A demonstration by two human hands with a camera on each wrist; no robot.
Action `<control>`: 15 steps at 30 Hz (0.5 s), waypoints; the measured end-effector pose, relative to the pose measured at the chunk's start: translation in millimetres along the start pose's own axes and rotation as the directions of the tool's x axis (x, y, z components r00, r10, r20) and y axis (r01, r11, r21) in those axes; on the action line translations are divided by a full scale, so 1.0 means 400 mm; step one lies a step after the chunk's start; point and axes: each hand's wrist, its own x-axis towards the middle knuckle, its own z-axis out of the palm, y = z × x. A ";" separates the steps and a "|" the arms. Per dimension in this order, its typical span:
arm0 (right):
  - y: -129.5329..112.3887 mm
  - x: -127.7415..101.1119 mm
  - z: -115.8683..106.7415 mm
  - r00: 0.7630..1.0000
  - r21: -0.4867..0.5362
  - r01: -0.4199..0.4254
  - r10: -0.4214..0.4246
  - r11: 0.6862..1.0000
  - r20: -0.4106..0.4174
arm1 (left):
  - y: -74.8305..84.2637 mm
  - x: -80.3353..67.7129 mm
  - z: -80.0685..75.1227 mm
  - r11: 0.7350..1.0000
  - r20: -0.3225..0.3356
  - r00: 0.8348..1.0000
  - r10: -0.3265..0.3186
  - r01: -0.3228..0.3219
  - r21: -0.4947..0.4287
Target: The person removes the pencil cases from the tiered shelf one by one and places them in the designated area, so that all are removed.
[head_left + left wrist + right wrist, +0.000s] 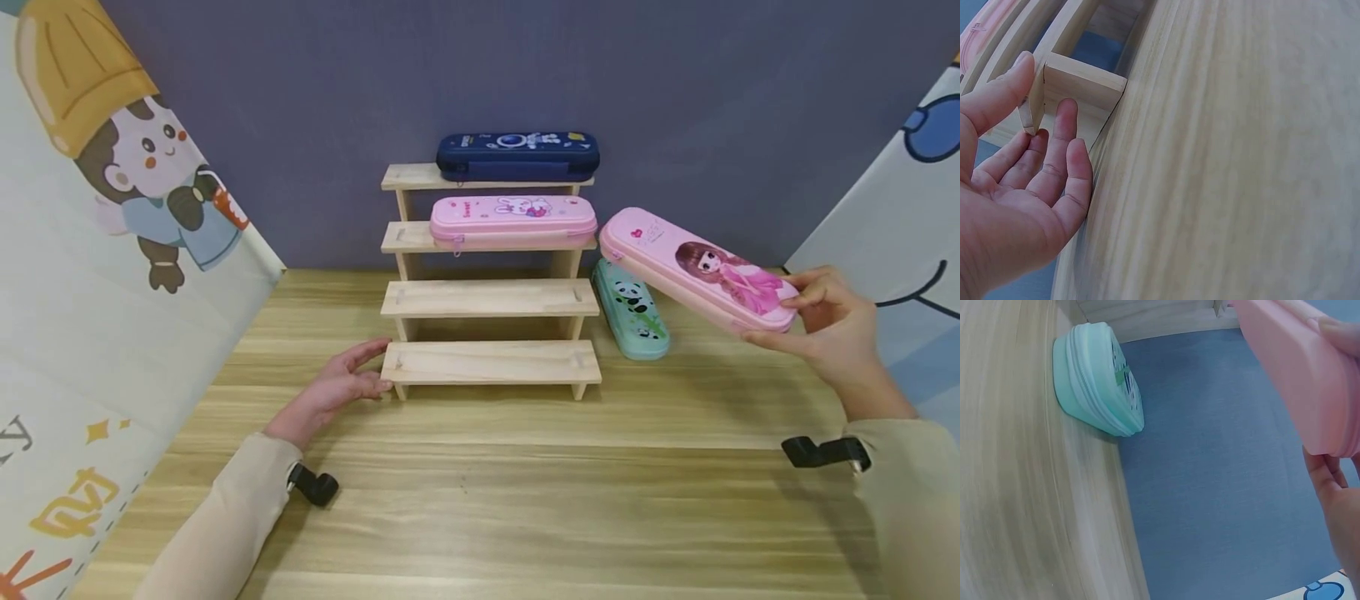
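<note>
- Head view: your right hand (832, 329) grips the girl-print pink case (690, 267) by its near right end, in the air right of the wooden rack (491, 297). Held at one end, it will probably dip at the other, so pinch firmly and turn it level from the wrist.
- The lower two steps are bare, while the navy case (517, 158) and rabbit-print pink case (513, 218) lie lengthwise on the upper two; approach so your case's free end doesn't nudge the rabbit one.
- The mint panda case (633, 308) lies on the table (480, 508) below; pass above it.
- Left wrist view: your left hand holds the lowest step's end between thumb and fingertips. How hard you press is difficult to tell here; a light, steady hold should stop the rack sliding.
- Right wrist view: your fingers reach around the end of the pink case, clear of the mint one. Lower it gently, and release only once its base sits flat.
</note>
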 end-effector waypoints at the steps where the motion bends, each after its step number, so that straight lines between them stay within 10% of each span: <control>1: 0.001 -0.001 0.000 1.000 -0.003 -0.003 0.003 1.000 -0.020 | 0.001 0.000 0.000 1.000 -0.001 1.000 -0.001 0.001 0.001; 15: 0.018 -0.014 0.014 0.924 -0.198 -0.219 0.138 0.955 -0.357 | 0.001 -0.002 0.002 1.000 -0.005 1.000 -0.004 0.004 0.005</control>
